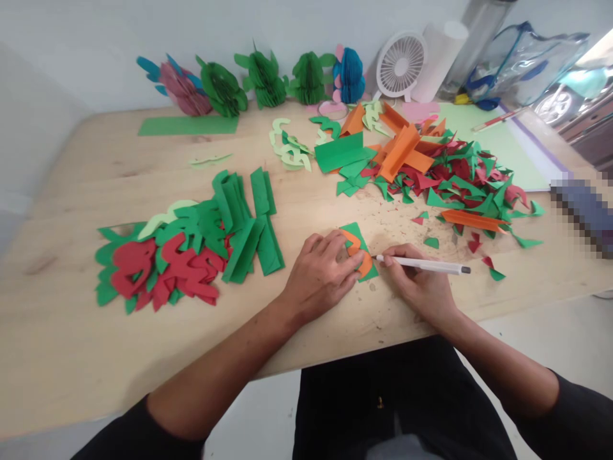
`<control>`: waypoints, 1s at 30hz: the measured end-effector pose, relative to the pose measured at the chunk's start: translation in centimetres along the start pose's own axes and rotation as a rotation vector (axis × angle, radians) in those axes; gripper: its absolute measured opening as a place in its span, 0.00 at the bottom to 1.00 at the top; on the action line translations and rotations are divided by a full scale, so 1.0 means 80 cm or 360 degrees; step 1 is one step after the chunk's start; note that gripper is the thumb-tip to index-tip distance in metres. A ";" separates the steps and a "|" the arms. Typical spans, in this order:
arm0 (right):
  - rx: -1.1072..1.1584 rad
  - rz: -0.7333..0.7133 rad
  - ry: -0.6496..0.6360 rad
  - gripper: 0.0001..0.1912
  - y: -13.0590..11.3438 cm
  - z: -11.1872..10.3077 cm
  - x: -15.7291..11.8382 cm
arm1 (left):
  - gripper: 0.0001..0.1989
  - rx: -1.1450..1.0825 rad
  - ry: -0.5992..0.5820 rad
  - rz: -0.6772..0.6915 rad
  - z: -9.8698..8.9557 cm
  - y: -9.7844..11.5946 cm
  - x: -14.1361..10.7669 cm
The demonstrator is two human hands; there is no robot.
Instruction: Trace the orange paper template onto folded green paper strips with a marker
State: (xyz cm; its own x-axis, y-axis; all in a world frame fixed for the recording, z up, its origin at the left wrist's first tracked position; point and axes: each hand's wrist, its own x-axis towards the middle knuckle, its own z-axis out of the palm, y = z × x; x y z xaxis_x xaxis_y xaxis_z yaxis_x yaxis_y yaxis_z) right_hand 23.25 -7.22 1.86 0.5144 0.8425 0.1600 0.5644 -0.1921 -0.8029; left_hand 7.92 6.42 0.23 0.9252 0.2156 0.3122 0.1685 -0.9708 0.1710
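My left hand [323, 271] rests on the table, its bent fingers pressing an orange paper cutout [364, 264] down on a piece of green paper [353, 229]. The fingers cover part of both papers. A white pen [421, 262] is held in my closed right hand [421, 287], and its tip meets the right edge of the orange cutout. To the left of my hands lie folded green paper strips [263, 246] and a pile of red paper cutouts [184, 268] mixed with green ones.
Paper scraps [460, 179] and folded orange strips [400, 153] heap up at the right. Honeycomb paper figures [263, 80], a small white fan [401, 64] and a clear bag [522, 70] stand along the wall. A pixelated dark object [587, 214] lies at the right edge.
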 end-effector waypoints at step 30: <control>-0.0129 -0.0366 -0.0127 0.12 0.000 0.001 -0.006 | 0.17 -0.0083 0.0013 -0.0049 0.004 -0.001 -0.002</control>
State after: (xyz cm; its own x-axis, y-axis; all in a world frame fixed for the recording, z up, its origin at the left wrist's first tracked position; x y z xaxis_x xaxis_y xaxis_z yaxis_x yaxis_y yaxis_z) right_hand 22.97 -7.57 1.79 0.3159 0.9051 0.2845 0.7120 -0.0280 -0.7016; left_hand 7.87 6.45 -0.10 0.9170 0.2465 0.3136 0.1788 -0.9568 0.2291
